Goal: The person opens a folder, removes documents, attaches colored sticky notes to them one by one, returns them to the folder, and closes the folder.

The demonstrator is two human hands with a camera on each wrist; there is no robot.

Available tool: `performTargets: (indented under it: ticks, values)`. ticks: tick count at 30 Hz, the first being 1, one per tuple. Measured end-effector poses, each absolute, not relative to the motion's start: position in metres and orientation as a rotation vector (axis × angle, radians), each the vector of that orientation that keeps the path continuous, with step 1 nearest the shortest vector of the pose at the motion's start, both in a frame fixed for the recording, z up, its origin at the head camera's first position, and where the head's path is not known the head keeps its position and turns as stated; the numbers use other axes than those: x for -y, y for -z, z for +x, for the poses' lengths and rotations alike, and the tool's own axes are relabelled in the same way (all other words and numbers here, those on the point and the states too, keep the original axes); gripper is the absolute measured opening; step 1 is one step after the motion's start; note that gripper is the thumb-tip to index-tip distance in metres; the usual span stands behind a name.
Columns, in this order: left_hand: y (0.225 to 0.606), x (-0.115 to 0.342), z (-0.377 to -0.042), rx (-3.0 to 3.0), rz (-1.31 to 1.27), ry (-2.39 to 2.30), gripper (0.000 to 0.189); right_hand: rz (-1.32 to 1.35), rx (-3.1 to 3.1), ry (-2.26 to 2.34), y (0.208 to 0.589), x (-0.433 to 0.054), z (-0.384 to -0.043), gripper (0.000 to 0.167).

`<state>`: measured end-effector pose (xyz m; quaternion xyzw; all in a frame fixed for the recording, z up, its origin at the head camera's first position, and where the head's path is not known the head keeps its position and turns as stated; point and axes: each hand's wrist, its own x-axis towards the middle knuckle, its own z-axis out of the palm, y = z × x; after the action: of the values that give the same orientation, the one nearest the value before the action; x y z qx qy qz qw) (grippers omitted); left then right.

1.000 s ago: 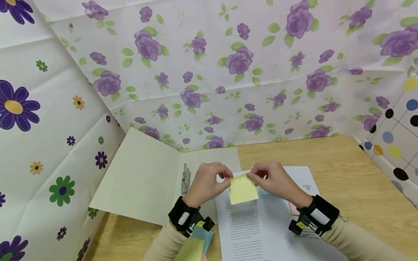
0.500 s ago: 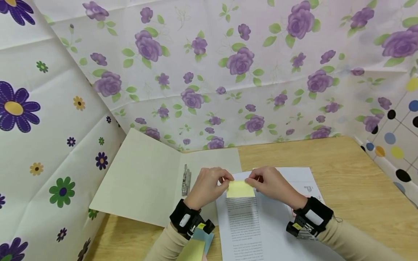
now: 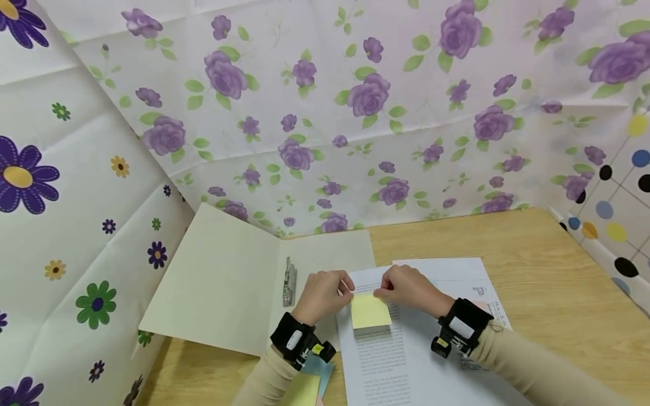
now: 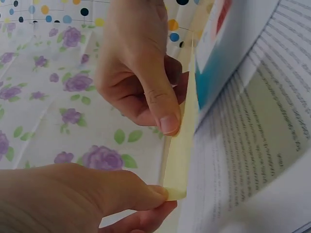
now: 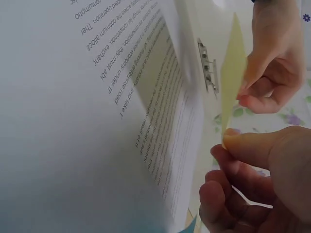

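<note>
A yellow sticky note hangs close over the upper part of a printed sheet. My left hand pinches its upper left corner between thumb and forefinger. At the upper right corner, my right hand pinches it the same way. In the left wrist view the note is seen nearly edge-on beside the printed page, with both hands along its top edge. The right wrist view shows the note standing away from the page, its corner between my right thumb and forefinger.
An open cream folder with a metal clip lies on the left of the wooden table. More white papers lie under my right arm. Yellow and blue sticky notes sit below my left wrist.
Both hands have moved down toward me and slightly left with the yellow note, lowering it over the printed sheet. Its tilt has changed along the way; the folder stays put.
</note>
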<state>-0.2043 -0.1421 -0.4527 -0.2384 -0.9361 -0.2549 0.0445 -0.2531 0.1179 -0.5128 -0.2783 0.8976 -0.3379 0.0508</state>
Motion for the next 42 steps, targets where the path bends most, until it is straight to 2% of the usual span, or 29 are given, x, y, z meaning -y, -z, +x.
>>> performTargets:
  ticks: [8, 11, 18, 34, 38, 42]
  values:
    - [0.536, 0.157, -0.246, 2.889, -0.637, 0.793, 0.012, -0.766, -2.726, 0.974, 0.489, -0.104, -0.237, 0.048]
    - [0.546, 0.158, -0.25, 2.925, -0.616, 0.757, 0.014, -0.734, -2.755, 0.894, 0.491, -0.101, -0.237, 0.045]
    - [0.546, 0.15, -0.249, 2.961, -0.566, 0.693, 0.021, -0.613, -2.796, 0.751, 0.485, -0.089, -0.231, 0.039]
    - [0.539, 0.156, -0.239, 2.987, -0.491, 0.744, 0.029, -0.643, -2.955, 0.707, 0.49, -0.086, -0.23, 0.038]
    - [0.535, 0.157, -0.235, 2.981, -0.501, 0.763, 0.028, -0.781, -2.966, 0.753, 0.497, -0.086, -0.231, 0.034]
    - [0.536, 0.158, -0.235, 2.993, -0.491, 0.776, 0.027, -1.104, -2.992, 0.752, 0.506, -0.083, -0.228, 0.013]
